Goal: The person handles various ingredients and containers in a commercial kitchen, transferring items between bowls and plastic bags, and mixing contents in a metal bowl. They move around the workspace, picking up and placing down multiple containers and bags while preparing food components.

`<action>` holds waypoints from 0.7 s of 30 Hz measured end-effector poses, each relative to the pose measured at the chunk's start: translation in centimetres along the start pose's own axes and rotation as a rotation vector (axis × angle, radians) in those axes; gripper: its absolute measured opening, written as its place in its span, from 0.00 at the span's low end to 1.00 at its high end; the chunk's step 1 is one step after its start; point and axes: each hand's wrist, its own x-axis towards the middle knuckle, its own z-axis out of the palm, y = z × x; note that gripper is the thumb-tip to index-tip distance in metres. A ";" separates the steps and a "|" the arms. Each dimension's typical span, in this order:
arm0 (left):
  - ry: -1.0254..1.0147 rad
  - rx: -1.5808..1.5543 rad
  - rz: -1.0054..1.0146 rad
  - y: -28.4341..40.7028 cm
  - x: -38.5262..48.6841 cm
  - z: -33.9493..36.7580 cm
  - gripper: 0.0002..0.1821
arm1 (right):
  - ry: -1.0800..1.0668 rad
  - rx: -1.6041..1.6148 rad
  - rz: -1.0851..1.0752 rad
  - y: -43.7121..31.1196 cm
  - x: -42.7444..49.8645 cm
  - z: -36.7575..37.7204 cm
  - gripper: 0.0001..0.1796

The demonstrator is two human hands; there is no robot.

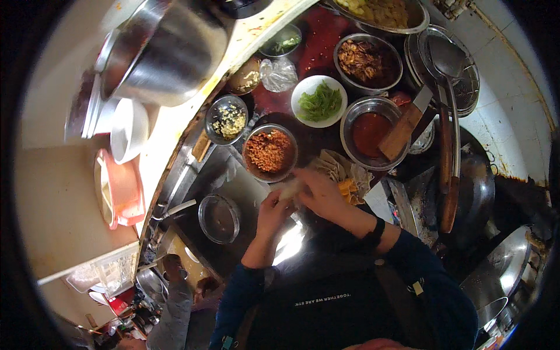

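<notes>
A small pale piece of food [290,189], blurred, is between my fingers just in front of my chest. My left hand [272,213] grips it from the left. My right hand [323,193] closes on its other end, with the index finger reaching forward. Close beyond my hands stands a metal bowl of reddish-brown crumbly food [269,152]. By my right hand lies a crumpled plastic bag [333,165] with an orange item [348,188] at it.
Farther off stand a bowl of chopped garlic [228,120], a white bowl of green leaves [321,104] and a bowl of red sauce [372,133] with a wood-handled cleaver [404,127] across it. Long-handled ladles [450,131] lie right. Another person's arm [175,297] is lower left.
</notes>
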 end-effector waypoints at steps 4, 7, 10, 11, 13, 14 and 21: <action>-0.177 -0.007 -0.117 -0.5 0.7 -0.4 0.14 | -0.129 -0.061 -0.221 2.0 -0.2 -2.4 0.22; -0.263 0.061 -0.110 -0.7 1.2 0.6 0.12 | -0.123 -0.066 -0.274 2.4 -0.7 -3.9 0.21; -0.391 0.267 -0.013 1.1 2.3 2.7 0.12 | -0.162 -0.081 -0.184 2.4 -1.4 -5.2 0.21; -0.460 0.392 0.016 2.3 2.6 3.4 0.13 | -0.160 -0.068 -0.150 2.4 -1.7 -5.7 0.19; -0.638 0.482 -0.055 5.7 4.9 4.1 0.16 | -0.189 -0.019 -0.023 2.6 -2.3 -6.9 0.20; -0.757 0.422 -0.142 8.0 7.2 4.3 0.18 | -0.219 0.019 0.072 2.8 -2.6 -7.7 0.21; -0.174 -0.209 -0.278 7.0 17.5 10.3 0.20 | -0.287 -0.026 -0.044 3.0 -3.7 -9.9 0.26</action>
